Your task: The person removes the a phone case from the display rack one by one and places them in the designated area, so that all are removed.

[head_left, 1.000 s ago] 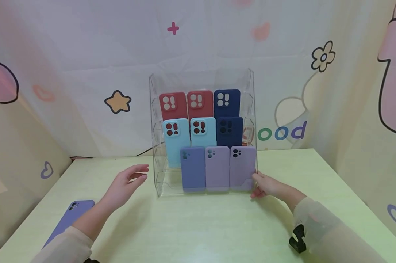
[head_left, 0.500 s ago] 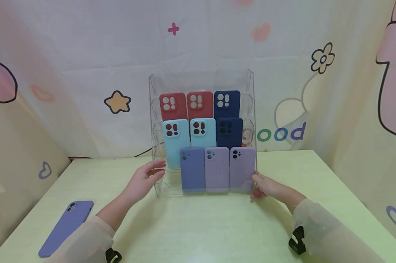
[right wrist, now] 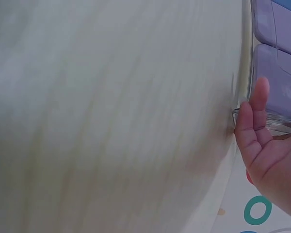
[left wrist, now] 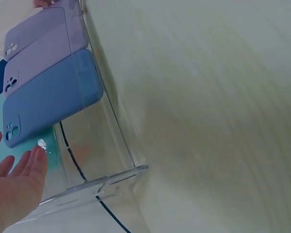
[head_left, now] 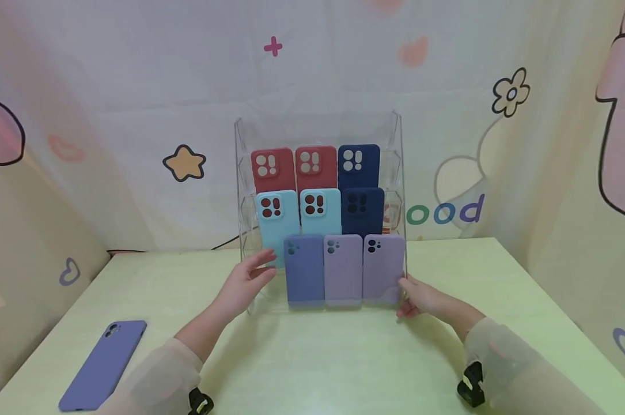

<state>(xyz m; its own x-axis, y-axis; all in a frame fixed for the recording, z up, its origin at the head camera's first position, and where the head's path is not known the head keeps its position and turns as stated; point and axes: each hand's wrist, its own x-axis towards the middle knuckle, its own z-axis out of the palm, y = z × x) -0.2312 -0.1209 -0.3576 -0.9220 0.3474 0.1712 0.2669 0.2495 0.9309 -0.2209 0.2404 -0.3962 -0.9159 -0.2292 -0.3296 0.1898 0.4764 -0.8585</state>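
Observation:
A clear acrylic display rack (head_left: pixel 242 230) stands on the table, holding tiered rows of phone cases. Its front row has a blue phone case (head_left: pixel 305 270) and two lilac ones, the right-hand lilac phone case (head_left: pixel 383 268) by my right hand. My left hand (head_left: pixel 241 288) is at the rack's left front, its fingers extended just beside the blue case and in front of a light-blue phone case (head_left: pixel 277 222). Nothing is held in it. With thumb and fingers at the rack's lower right front corner, my right hand (head_left: pixel 423 295) grips it; the thumb is hidden in the right wrist view.
Another violet-blue phone case (head_left: pixel 103 366) lies flat on the table (head_left: pixel 343 363) at the left, partly behind my left sleeve. Red phone cases (head_left: pixel 273 170) and dark blue ones (head_left: pixel 359 164) fill the rear tiers. A printed cloth (head_left: pixel 136 69) hangs behind.
My left hand has moved right, from outside the rack to its left front near the blue phone case. More of the case lying on the table shows. My right hand has stayed at the rack's corner.

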